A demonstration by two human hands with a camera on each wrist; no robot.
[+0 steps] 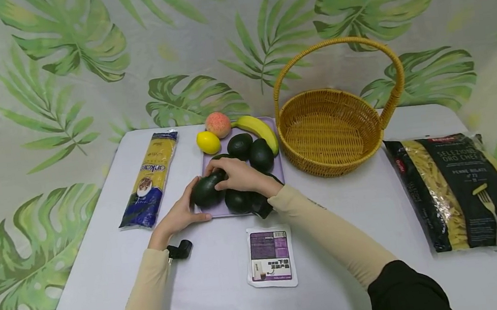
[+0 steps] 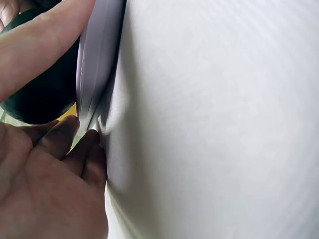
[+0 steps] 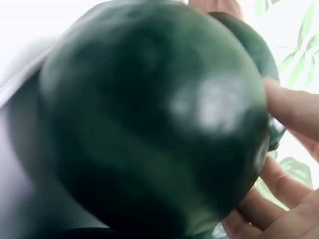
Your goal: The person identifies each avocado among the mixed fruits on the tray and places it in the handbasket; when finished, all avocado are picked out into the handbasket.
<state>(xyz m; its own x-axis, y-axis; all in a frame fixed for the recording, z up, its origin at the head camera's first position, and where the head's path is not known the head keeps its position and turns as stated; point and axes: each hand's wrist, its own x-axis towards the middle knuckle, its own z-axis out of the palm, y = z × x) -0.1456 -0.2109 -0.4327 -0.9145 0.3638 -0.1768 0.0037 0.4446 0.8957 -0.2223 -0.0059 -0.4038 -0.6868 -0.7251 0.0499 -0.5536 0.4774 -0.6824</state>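
Observation:
On a lilac tray [image 1: 222, 210] lie several dark green avocados, some partly hidden by my right hand and forearm. My right hand [image 1: 239, 174] grips the front-left avocado [image 1: 205, 193] from above, thumb on its near right side and fingers over the far side. Beside that avocado, my left hand [image 1: 180, 215] rests at the tray's front-left corner, thumb along the front edge and fingers extended up the left side. In the left wrist view, its fingertips [image 2: 75, 132] touch the tray's rim. Another avocado [image 3: 149, 119] fills most of the right wrist view.
A peach [image 1: 218, 124], a lemon [image 1: 208, 142] and a banana [image 1: 258, 131] lie at the tray's back. Around it are a blue-yellow pasta pack [image 1: 150, 181], a handled wicker basket [image 1: 332, 166], a white-purple pouch [image 1: 270, 257] and a large penne bag [image 1: 464, 191].

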